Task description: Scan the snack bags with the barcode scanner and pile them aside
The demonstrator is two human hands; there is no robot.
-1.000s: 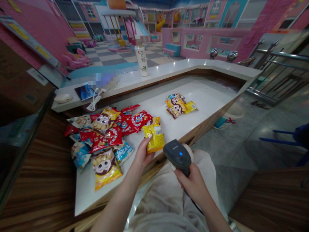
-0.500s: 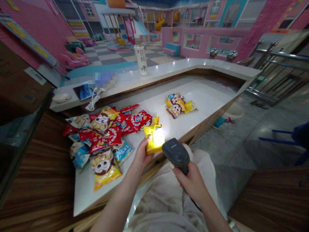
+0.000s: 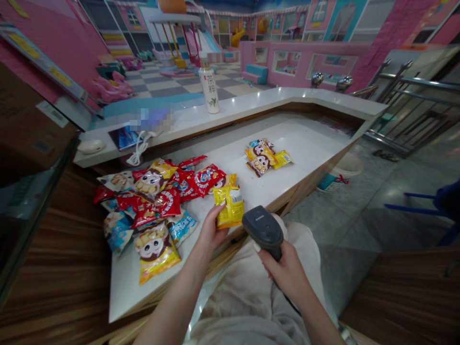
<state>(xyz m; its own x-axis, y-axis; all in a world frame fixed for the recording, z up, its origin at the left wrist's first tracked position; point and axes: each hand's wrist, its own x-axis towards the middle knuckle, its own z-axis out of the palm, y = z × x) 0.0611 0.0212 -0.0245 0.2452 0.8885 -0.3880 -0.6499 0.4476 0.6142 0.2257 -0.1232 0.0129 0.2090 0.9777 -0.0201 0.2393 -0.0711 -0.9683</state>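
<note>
My left hand [image 3: 213, 227] is closed on a yellow snack bag [image 3: 230, 211], its barcode side facing up toward me. In my right hand [image 3: 282, 263] is a black barcode scanner [image 3: 262, 227], gripped by its handle, its head pointing at the bag from a short distance. To the left lies a pile of red snack bags [image 3: 158, 208], with blue and yellow ones mixed in. One yellow snack bag [image 3: 156, 251] with a cartoon face lies at the near side of that pile. Farther right on the counter sits a small group of snack bags [image 3: 260, 155].
A white lower counter [image 3: 302, 139] carries the bags, and a raised ledge [image 3: 247, 103] runs behind it. On the ledge stand a bottle [image 3: 209, 88], a white cable [image 3: 139, 151] and a white mouse [image 3: 91, 145]. A bucket [image 3: 339, 172] and a blue stool [image 3: 442, 206] are at right.
The bright light that lit the yellow bag from the scanner has gone out, and the barcode now shows. Both hands have hardly moved.
</note>
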